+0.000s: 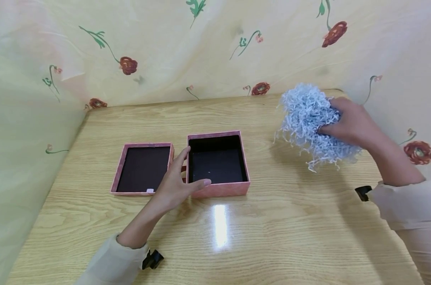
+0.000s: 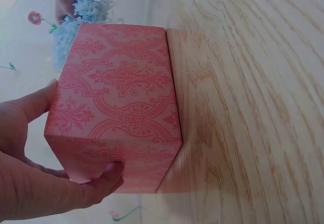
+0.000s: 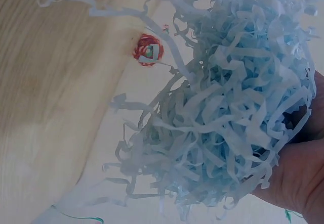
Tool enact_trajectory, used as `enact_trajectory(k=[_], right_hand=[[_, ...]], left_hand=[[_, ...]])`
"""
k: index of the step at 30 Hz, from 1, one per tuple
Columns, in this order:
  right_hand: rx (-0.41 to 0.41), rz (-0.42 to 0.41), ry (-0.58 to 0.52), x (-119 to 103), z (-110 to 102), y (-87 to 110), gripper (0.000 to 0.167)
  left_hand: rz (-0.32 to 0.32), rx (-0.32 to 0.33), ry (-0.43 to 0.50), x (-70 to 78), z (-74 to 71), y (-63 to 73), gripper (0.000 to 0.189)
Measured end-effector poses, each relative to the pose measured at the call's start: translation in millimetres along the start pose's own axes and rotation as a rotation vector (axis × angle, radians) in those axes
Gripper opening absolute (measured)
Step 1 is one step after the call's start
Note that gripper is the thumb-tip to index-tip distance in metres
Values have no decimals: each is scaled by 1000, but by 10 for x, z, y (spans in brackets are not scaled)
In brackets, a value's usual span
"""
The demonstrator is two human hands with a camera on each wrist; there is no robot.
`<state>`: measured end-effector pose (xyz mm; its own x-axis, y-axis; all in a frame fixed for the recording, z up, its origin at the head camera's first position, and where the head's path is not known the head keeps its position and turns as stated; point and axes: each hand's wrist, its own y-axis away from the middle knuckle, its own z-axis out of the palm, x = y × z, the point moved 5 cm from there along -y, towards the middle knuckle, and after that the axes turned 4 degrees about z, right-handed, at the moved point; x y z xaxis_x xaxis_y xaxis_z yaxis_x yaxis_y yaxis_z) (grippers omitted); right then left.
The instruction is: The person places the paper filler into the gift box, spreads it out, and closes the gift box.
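Note:
A pink patterned box [image 1: 220,190] with a black inside stands without its lid on the table, and nothing lies in it. My left hand [image 1: 176,186] holds it at the near left corner, index finger along the left side and thumb on the front wall. In the left wrist view the fingers and thumb lie against two faces of the box [image 2: 119,82]. Over the right side of the table, my right hand [image 1: 354,120] grips a big fluffy bundle of pale blue shredded paper [image 1: 306,114]. Loose strands of the paper [image 3: 223,118] dangle from it; the fingertips are buried inside.
Left of the box lies its matching shallow lid [image 1: 142,170], black inside facing up, with a small white tag [image 1: 149,190] at its near edge. The wooden table [image 1: 272,237] ends at a flowered cloth [image 1: 165,47] hung behind and at both sides.

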<state>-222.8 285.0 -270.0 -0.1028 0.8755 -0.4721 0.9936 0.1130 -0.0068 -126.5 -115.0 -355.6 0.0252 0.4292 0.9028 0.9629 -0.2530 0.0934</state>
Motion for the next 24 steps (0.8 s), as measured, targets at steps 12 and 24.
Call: enact_trajectory(k=[12,24], right_hand=[[11,6,-28,-151,-147,-2,62],[20,-38,-49,-366,-144,-11,67]], left_hand=[[16,-7,-9,19,5,1,103],[-4,-4,2,1,-7,6,102]])
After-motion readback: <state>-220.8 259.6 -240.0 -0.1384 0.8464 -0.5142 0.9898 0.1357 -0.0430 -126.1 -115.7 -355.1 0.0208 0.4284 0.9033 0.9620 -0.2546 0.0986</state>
